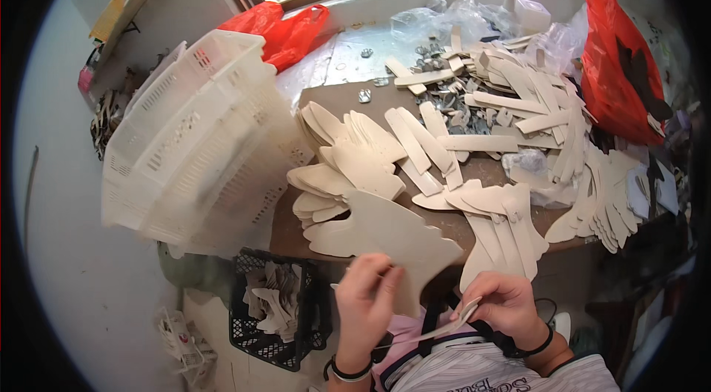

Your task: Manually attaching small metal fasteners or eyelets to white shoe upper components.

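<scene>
My left hand (366, 296) is closed at the lower edge of a large, flat cream cut piece (385, 233) with a wavy outline, tilted up from the table edge. My right hand (507, 304) pinches the curved end of a narrow cream strip (449, 327), which runs down toward my left wrist in front of my shirt. Just beyond my right hand, a fan of cream shaped pieces (492, 203) hangs over the table's near edge. Behind the large piece lies a stack of similar cream pieces (359, 147).
White perforated baskets (196, 147) stand at the left. Below them is a black crate (285, 351) of cut pieces. Strips (518, 103) and small metal-looking parts (463, 112) pile up on the brown table (333, 95). A red plastic bag (618, 58) stands at the right.
</scene>
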`<state>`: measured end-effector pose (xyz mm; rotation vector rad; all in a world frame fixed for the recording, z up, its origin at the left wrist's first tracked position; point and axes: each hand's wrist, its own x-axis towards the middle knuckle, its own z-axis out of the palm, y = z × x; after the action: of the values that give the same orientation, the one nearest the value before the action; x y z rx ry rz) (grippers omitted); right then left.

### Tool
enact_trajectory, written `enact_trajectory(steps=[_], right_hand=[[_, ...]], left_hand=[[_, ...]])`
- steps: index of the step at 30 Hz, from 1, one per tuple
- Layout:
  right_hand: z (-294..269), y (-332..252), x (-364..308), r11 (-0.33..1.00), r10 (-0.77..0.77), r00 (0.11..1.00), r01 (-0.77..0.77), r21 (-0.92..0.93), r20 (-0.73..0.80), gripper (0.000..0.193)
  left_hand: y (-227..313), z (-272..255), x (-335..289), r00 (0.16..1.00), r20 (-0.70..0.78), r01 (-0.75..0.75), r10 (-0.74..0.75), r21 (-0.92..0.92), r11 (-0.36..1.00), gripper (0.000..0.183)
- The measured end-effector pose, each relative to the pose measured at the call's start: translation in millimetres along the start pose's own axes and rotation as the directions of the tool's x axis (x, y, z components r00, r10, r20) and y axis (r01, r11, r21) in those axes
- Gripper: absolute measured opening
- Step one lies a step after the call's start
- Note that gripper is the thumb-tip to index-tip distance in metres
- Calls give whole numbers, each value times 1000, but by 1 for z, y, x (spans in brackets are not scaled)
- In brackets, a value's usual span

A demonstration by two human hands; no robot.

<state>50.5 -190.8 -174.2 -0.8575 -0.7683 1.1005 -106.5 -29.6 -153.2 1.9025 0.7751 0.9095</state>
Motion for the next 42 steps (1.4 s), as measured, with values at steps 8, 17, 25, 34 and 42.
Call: enact_trajectory(steps=[8, 17, 25, 34, 42], right_hand=[[-5, -15, 14, 844, -226, 969, 144, -517, -99, 23], [-20, 0, 14, 994, -63, 988, 51, -92, -143, 22], [-29, 13, 16, 935, 133, 986, -90, 344, -103, 14], [-31, 7, 23, 937, 244, 969, -222, 271, -48, 19], [-33, -4, 25, 981, 168, 985, -170, -93, -27, 20]], left_hand=[[26, 15, -28, 969, 229, 145, -97, -204, 968, 13], [25, 25, -35, 970, 240, 102, -34, -277, 955, 15], [26, 26, -27, 921, 372, 227, -118, -265, 937, 14], [23, 21, -25, 900, 429, 201, -81, -242, 949, 14], [34, 18, -26, 908, 413, 161, -71, -189, 969, 18]])
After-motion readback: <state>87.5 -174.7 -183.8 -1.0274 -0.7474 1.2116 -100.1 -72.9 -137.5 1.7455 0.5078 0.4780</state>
